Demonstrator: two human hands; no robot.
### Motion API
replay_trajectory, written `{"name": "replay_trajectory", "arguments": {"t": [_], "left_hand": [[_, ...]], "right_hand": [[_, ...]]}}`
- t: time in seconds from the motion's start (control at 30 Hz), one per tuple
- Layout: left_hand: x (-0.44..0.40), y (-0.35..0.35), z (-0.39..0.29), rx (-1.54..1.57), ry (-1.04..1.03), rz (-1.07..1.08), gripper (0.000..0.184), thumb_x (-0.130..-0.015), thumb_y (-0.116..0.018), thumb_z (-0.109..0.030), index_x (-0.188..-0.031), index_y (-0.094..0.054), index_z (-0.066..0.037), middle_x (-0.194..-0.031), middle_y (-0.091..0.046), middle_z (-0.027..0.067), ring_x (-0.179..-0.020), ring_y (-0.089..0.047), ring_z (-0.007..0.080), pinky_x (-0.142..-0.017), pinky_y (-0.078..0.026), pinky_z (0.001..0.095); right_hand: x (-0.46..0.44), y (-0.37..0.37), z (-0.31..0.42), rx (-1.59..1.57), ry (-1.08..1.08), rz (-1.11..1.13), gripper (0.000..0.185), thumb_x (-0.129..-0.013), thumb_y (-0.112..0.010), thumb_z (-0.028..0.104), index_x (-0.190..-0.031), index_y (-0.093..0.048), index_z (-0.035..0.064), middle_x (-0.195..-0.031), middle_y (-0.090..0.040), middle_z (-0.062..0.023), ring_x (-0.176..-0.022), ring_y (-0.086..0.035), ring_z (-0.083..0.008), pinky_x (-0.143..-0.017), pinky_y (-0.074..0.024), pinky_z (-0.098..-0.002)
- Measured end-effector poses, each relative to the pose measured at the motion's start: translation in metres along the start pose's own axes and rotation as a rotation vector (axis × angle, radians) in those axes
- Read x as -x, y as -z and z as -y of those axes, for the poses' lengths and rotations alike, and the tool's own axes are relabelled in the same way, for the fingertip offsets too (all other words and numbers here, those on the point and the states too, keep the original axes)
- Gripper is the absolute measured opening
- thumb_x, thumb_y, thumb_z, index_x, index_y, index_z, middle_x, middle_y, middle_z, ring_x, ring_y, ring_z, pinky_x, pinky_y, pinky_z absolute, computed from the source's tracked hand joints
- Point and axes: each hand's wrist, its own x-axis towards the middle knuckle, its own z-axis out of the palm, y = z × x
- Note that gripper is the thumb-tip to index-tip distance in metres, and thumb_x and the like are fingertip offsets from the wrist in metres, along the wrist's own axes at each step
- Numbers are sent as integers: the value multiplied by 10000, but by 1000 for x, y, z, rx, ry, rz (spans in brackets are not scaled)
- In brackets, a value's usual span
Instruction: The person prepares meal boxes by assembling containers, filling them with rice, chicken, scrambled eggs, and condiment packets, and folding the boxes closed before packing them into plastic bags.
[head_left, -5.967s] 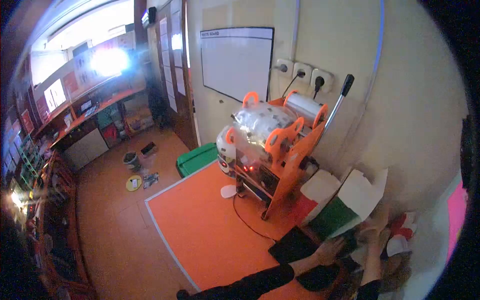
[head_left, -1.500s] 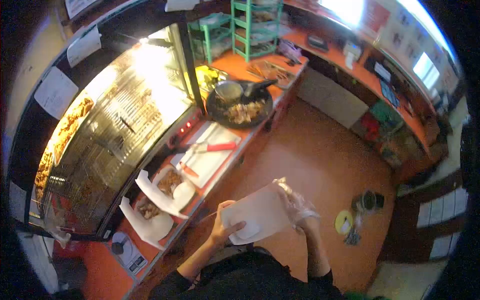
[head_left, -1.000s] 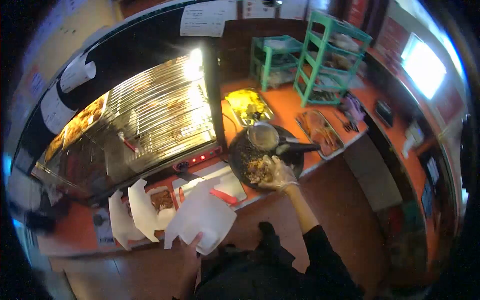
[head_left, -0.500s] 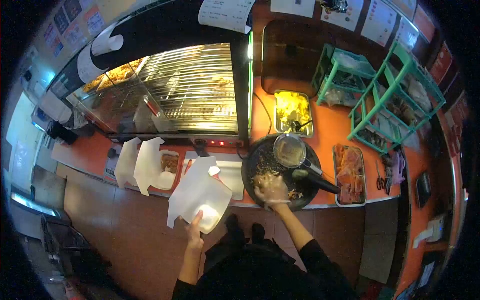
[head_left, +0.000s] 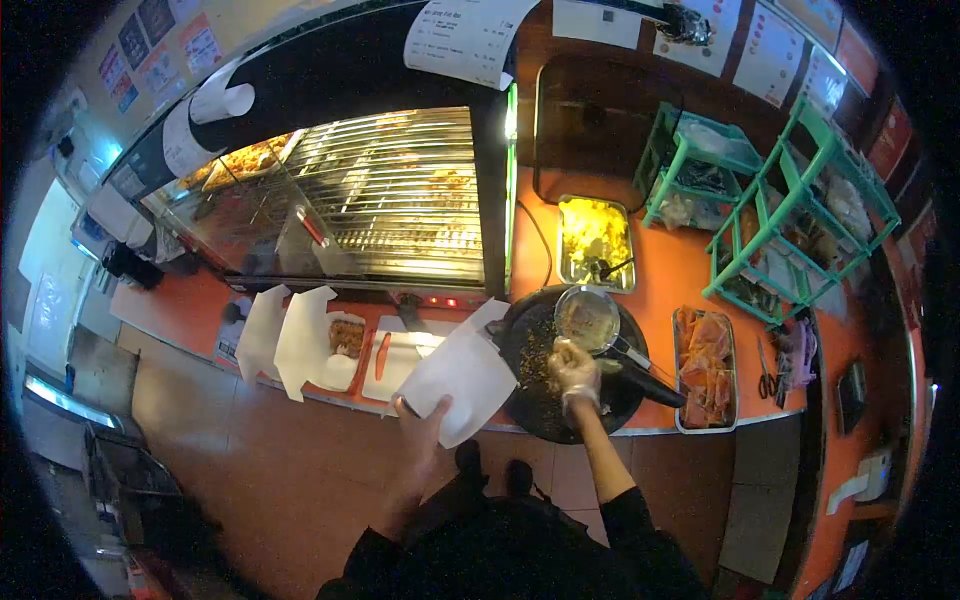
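My left hand (head_left: pixel 426 420) grips an open white takeaway box (head_left: pixel 458 382) by its lower edge, tilted beside the black pan. My right hand (head_left: pixel 575 372), in a clear glove, is over the pan (head_left: pixel 622 412) with its fingers drawn together; whatever they hold is hidden. Dark crumbs of food lie in the pan near the fingers. A strainer (head_left: pixel 588 318) rests on the pan's back rim. Two more open white boxes stand to the left, and the nearer one (head_left: pixel 340 368) has brown food and a white portion in it.
A lit glass warmer (head_left: pixel 400 200) stands behind the boxes. A white board (head_left: pixel 388 388) lies beside them. Beyond the pan are a tray of yellow food (head_left: pixel 595 240), a tray of orange-red pieces (head_left: pixel 706 368), scissors (head_left: pixel 766 376) and green racks (head_left: pixel 775 235).
The held box has moved right, closer to the pan. My right hand has risen from the food, and its spread fingers have drawn together.
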Motion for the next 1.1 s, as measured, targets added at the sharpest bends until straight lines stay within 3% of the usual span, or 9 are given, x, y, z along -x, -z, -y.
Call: {"name": "replay_trajectory", "arguments": {"t": [0.07, 0.2, 0.3, 0.43, 0.73, 0.83, 0.93, 1.07, 1.1], "left_hand": [[1, -8, -6, -22, 6, 30, 688, -681, -795, -91, -1199, -348, -23, -1159, -509, 153, -1069, -522, 269, -900, -452, 387], [6, -22, -9, 61, 9, 130, 684, -659, -812, -86, -1171, -362, -24, -1145, -516, 150, -1069, -519, 255, -891, -456, 382], [4, -28, -5, 91, 1, 101, 676, -648, -820, -77, -1157, -378, -23, -1120, -538, 144, -1030, -543, 245, -867, -474, 372], [-5, -21, 8, 9, -66, 74, 671, -642, -828, -88, -1148, -394, -15, -1090, -564, 144, -981, -571, 242, -836, -493, 364], [-8, -20, -11, -23, -24, 95, 694, -630, -842, -125, -1138, -386, -5, -1079, -554, 150, -983, -559, 222, -822, -485, 340], [-20, -18, 7, 75, -158, 156, 694, -635, -840, -126, -1147, -389, 2, -1092, -557, 156, -995, -558, 225, -823, -484, 338], [-17, -18, -10, -57, -12, 121, 657, -663, -820, -106, -1148, -391, 6, -1103, -553, 150, -991, -560, 225, -831, -483, 342], [-14, -9, -20, 147, 62, 244, 587, -706, -771, -43, -1151, -389, -7, -1119, -550, 142, -1000, -560, 230, -847, -481, 346], [-14, -3, -18, 131, 106, 274, 595, -705, -768, -40, -1159, -385, -13, -1123, -547, 141, -1008, -558, 230, -848, -479, 346]], "right_hand": [[8, -3, 64, -113, -200, -26, 293, -826, -605, 110, -1117, -608, 71, -823, -622, -14, -660, -552, -81, -525, -453, -217], [19, -54, 106, -260, 168, 11, 270, -803, -622, 140, -1064, -615, 70, -844, -628, -31, -635, -552, -84, -496, -460, -245], [31, -75, 69, 226, 279, 219, 332, -769, -623, 156, -1091, -575, 92, -938, -638, -102, -834, -633, -235, -718, -496, -358], [52, -78, 118, 574, 98, 407, 280, -778, -567, 166, -1045, -560, 79, -987, -629, -161, -892, -620, -336, -764, -487, -434], [31, -17, 47, 1023, 633, 152, 247, -804, -557, 186, -990, -582, 27, -908, -618, -161, -772, -608, -318, -697, -500, -411], [5, 4, 23, 910, 105, 98, 140, -761, -579, 145, -875, -580, 64, -767, -571, -118, -690, -561, -281, -640, -469, -371], [11, 15, -18, 1215, 207, 278, 208, -738, -573, 150, -919, -603, 53, -925, -597, -167, -917, -571, -330, -801, -453, -404], [75, 44, -32, 868, 480, 140, 408, -818, -517, 105, -1221, -488, 48, -1184, -544, -160, -1001, -540, -339, -911, -421, -416], [83, 51, -23, 634, 219, 27, 391, -835, -505, 106, -1221, -491, 44, -1165, -548, -159, -985, -542, -337, -892, -432, -411]]}}
